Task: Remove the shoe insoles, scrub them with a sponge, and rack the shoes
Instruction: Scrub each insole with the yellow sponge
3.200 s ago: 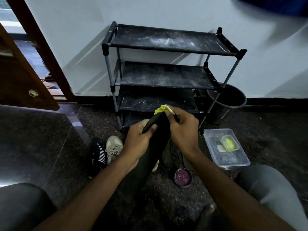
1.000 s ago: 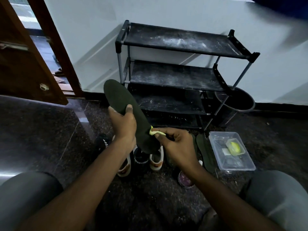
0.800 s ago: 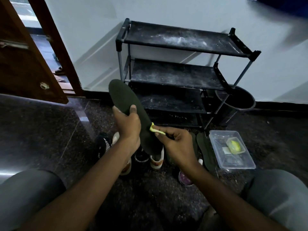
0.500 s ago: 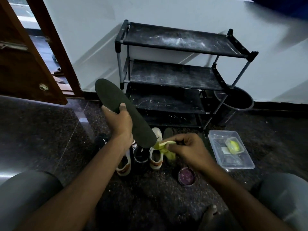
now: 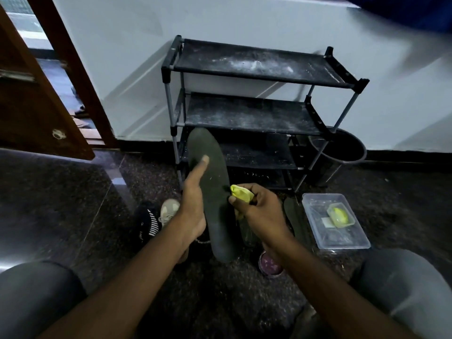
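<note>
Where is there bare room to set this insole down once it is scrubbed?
On the rack, the top shelf and middle shelf are bare; so is the floor left of the shoes. Crowded in front: shoes, a second insole, a purple dish, the clear box.

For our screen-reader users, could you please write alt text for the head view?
The left hand holds up a dark insole while the right hand pinches a yellow sponge against its edge. A black shoe rack stands behind.

One head-worn wide-angle view looks forward and down, facing the nearby shoe rack point(image 5: 247, 113).
</note>
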